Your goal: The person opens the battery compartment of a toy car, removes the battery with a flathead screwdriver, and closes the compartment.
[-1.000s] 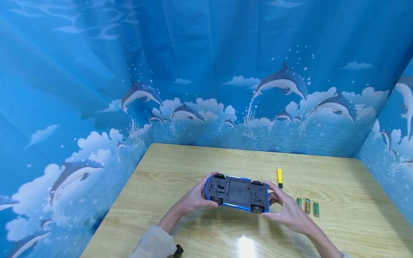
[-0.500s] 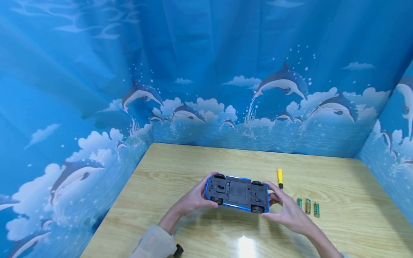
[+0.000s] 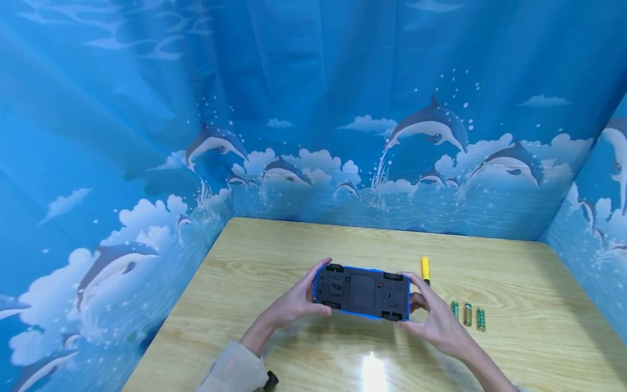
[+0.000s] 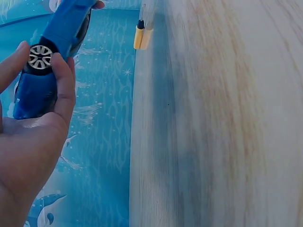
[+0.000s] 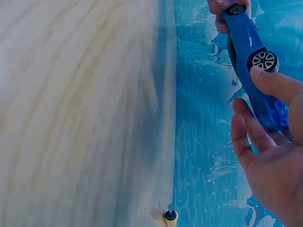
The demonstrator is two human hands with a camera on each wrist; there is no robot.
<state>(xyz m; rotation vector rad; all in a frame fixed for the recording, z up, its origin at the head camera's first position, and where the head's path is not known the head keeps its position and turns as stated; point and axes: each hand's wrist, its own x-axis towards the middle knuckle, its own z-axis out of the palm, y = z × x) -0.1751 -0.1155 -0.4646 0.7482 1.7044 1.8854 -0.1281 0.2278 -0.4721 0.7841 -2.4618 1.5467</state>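
Note:
A blue toy car point(image 3: 362, 292) is held up above the table, its dark underside with a panel and a small red switch facing the head camera. My left hand point(image 3: 296, 301) grips one end, thumb and fingers around the sides by the wheels. At the other end my right hand point(image 3: 437, 321) holds the car between thumb and fingers. In the left wrist view, the left hand point(image 4: 35, 142) has its fingertips beside a silver-spoked wheel point(image 4: 40, 57). The right wrist view shows the right thumb touching the rear wheel point(image 5: 263, 60), with some fingers under the car.
A yellow-handled screwdriver point(image 3: 425, 269) lies behind the right hand on the wooden table point(image 3: 274, 245). Three green-and-gold batteries point(image 3: 467, 314) stand or lie in a row to the right. A blue dolphin-print curtain point(image 3: 313, 109) closes off the back and sides.
Both hands keep hold of the toy car. It has tilted slightly, so its underside now faces the head camera more squarely and looks darker.

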